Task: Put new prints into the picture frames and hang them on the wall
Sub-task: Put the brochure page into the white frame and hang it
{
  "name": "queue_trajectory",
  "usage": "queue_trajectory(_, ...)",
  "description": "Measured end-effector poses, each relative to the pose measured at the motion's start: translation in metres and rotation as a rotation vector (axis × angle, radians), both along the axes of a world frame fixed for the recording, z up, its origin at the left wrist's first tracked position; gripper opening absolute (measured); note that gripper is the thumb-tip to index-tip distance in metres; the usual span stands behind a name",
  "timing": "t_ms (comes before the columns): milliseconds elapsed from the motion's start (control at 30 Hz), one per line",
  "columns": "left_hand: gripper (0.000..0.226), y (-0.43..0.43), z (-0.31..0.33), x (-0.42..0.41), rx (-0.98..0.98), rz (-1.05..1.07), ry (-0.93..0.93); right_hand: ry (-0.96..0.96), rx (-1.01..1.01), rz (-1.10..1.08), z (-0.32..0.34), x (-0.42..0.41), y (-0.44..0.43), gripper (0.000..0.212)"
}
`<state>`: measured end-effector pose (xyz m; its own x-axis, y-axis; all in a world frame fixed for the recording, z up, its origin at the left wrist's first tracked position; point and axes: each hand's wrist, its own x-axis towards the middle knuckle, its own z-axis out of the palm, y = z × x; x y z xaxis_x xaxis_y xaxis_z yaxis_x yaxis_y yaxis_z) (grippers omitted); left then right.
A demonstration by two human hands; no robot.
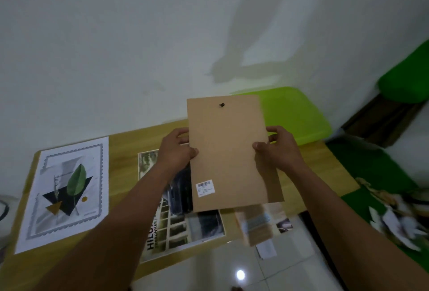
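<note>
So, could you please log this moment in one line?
left hand, right hand: grip backing board edges | backing board: above table | leaf print: on table

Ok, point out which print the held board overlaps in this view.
The dark poster print in the middle of the table; the brown board hides its upper right part. The leaf print lies fully in view at the left.
</note>
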<state>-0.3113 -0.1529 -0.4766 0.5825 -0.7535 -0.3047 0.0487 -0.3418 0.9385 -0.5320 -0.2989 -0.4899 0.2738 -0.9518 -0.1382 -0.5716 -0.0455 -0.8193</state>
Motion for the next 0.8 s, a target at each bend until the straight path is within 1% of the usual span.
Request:
queue_trajectory(100, 0.064, -0.041, -0.008, -0.017, 0.021, -0.041, -0.048, 0.068, -0.057, -0.018, -0.004, -0.013, -0.041, 0.062)
queue_trajectory(200, 0.069, -0.082, -0.018, -0.029, 0.041, -0.036, -0.064, 0.127, -0.085, 0.011, -0.012, -0.018, -0.084, 0.065)
queue_trajectory(367, 0.066, -0.136, -0.034, -0.039, 0.097, 0.009, -0.125, 0.231, -0.119, 0.089, -0.028, -0.013, -0.14, 0.066)
queue_trajectory(467, 0.065, -0.155, -0.043, -0.045, 0.141, 0.034, -0.179, 0.297, -0.184, 0.117, -0.035, -0.011, -0.158, 0.053)
queue_trajectory(633, 0.067, -0.173, -0.053, -0.058, 0.2, 0.057, -0.24, 0.383, -0.251, 0.134, -0.044, -0.014, -0.172, 0.038)
queue_trajectory(733, 0.068, -0.176, -0.058, -0.063, 0.2, 0.067, -0.271, 0.402, -0.248, 0.169, -0.047, -0.019, -0.174, 0.022)
queue_trajectory(800, 0.07, -0.178, -0.06, -0.066, 0.203, 0.075, -0.275, 0.411, -0.224, 0.188, -0.049, -0.022, -0.173, 0.018)
